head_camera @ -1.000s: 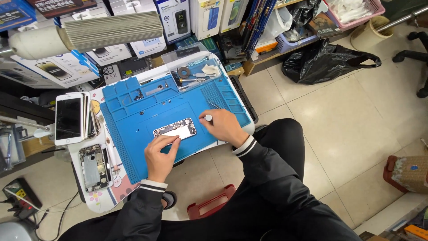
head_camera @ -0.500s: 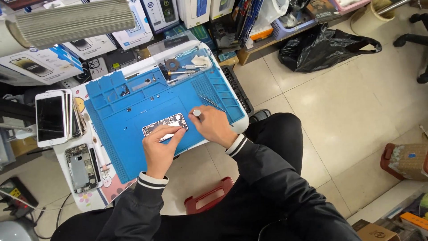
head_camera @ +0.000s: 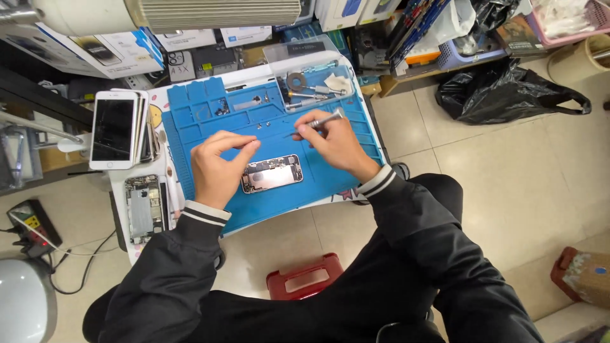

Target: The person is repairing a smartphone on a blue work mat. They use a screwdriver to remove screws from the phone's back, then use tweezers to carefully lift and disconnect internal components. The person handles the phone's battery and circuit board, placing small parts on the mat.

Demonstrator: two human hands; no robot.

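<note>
Looking down: a seated person in a black jacket with striped cuffs works at a small white table (head_camera: 190, 236) covered by a blue silicone repair mat (head_camera: 210, 121).
Left hand: the left hand (head_camera: 216, 166) rests on the mat, fingers curled loosely, thumb and forefinger pinched together just above the phone's left end; whether they hold anything is too small to tell.
Right hand: the right hand (head_camera: 337, 145) is closed around a slim silver metal screwdriver (head_camera: 321, 121), its tip pointing left over the mat.
Phone: an opened silver smartphone body with exposed inner parts (head_camera: 272, 173) lies flat on the mat between the hands, near the front edge.
Phone axis: its long axis runs left to right (tilted slightly, right end a little higher).
Around, left: a white smartphone with a dark screen (head_camera: 113, 129) lies on a stack beside the mat; another gutted phone frame (head_camera: 143, 206) sits below it.
Around, back: small tools and a round metal part lie in a clear plastic tray (head_camera: 305, 54).
Floor: a red plastic stool (head_camera: 305, 277) stands under the table; a black plastic bag (head_camera: 508, 89) lies to the right.
</note>
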